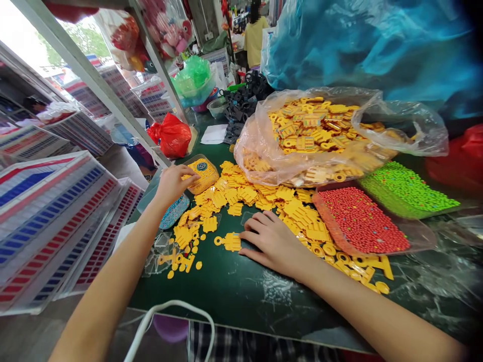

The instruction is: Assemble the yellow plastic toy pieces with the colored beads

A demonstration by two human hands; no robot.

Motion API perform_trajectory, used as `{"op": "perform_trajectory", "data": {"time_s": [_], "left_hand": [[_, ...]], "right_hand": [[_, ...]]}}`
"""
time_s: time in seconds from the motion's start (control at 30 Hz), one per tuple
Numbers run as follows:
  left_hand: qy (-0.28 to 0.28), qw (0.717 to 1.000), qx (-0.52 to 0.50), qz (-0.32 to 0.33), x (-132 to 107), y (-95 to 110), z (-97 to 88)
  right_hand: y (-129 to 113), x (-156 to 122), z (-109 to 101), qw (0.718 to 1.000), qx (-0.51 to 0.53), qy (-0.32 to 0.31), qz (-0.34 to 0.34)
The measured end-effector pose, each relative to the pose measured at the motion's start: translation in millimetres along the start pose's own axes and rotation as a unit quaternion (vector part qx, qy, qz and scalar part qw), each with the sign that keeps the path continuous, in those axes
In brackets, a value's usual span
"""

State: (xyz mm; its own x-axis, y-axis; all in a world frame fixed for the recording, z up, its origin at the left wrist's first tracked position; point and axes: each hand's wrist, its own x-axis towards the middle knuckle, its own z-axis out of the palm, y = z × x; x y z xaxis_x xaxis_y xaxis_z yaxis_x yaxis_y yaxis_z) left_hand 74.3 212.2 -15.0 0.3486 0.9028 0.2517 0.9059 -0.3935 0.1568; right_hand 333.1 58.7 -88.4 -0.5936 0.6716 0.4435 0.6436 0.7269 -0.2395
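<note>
Table, dark green, scuffed, strewn with work. Clear plastic bag at the far side, slumped and gaping, full of yellow pieces, some showing coloured stripes. Nearer, loose yellow pieces in a long overlapping heap. Right of that, a shallow tray of red beads; to the left, a smaller tray of yellow beads.

Left hand reaches over the smaller tray, fingertips down at the beads; from where I stand, cannot tell if they pinch any. Right hand lies low, fingers half curled, thumb and forefinger at one end of a single yellow piece (grip or mere steadying, cannot tell). That piece lies flat on bare table, ring pointing left.

Handling, my guess: moulded plastic, very light, stiff, hard to break, apt to skid on the smooth top. Best held by the body's side edges, ring left free. Beads: tiny, slick, likely to roll; pinch lightly with fingertips.
</note>
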Motion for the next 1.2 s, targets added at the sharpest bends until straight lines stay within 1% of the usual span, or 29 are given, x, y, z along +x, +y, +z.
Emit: {"op": "perform_trajectory", "data": {"time_s": [0.07, 0.1, 0.13, 0.23, 0.3, 0.4, 0.5, 0.6, 0.77, 0.93, 1.07, 1.2], "left_hand": [[0.082, 0.996, -0.033, 0.027, -21.3, 21.0, -5.7], [0.105, 0.992, -0.048, 0.053, -34.5, 33.5, -7.3], [0.108, 0.989, -0.062, 0.085, -48.4, 46.2, -7.5], [0.059, 0.981, -0.096, 0.16, -87.3, 77.3, 2.1], [0.026, 0.977, -0.113, 0.18, -104.4, 87.3, 14.6], [-0.019, 0.975, -0.124, 0.182, -115.1, 88.3, 31.5], [-0.043, 0.976, -0.124, 0.175, -116.8, 83.9, 38.5], [-0.051, 0.975, -0.124, 0.175, -117.7, 82.0, 39.3], [-0.047, 0.975, -0.128, 0.174, -118.9, 80.0, 42.4], [-0.078, 0.97, -0.173, 0.151, -116.7, 74.6, 48.1], [-0.086, 0.963, -0.211, 0.145, -115.1, 73.0, 49.5], [-0.09, 0.962, -0.218, 0.135, -114.5, 75.0, 47.1]], "right_hand": [[0.3, -0.3, -1.0, 1.0, 0.006, 0.004, -0.005], [0.5, -0.5, -1.3, 1.0, 0.008, 0.005, -0.007], [0.7, -0.6, -1.6, 1.0, 0.01, 0.005, -0.009], [1.2, -0.6, -1.8, 1.0, 0.011, 0.005, -0.01], [1.2, -0.5, -1.4, 1.0, 0.008, 0.005, -0.011], [0.7, -0.3, -0.4, 1.0, 0.009, 0.011, -0.009], [0.0, -0.4, 0.7, 1.0, 0.015, 0.013, -0.004], [-0.4, -0.6, 1.7, 1.0, 0.015, 0.001, 0.0], [-0.6, -0.4, 2.9, 1.0, 0.012, -0.006, 0.0], [-1.4, 0.4, 2.1, 1.0, 0.013, -0.016, 0.003], [-1.4, 0.4, 1.9, 1.0, 0.014, -0.012, 0.007], [-0.3, -0.4, 2.8, 1.0, 0.015, -0.003, 0.001]]}}
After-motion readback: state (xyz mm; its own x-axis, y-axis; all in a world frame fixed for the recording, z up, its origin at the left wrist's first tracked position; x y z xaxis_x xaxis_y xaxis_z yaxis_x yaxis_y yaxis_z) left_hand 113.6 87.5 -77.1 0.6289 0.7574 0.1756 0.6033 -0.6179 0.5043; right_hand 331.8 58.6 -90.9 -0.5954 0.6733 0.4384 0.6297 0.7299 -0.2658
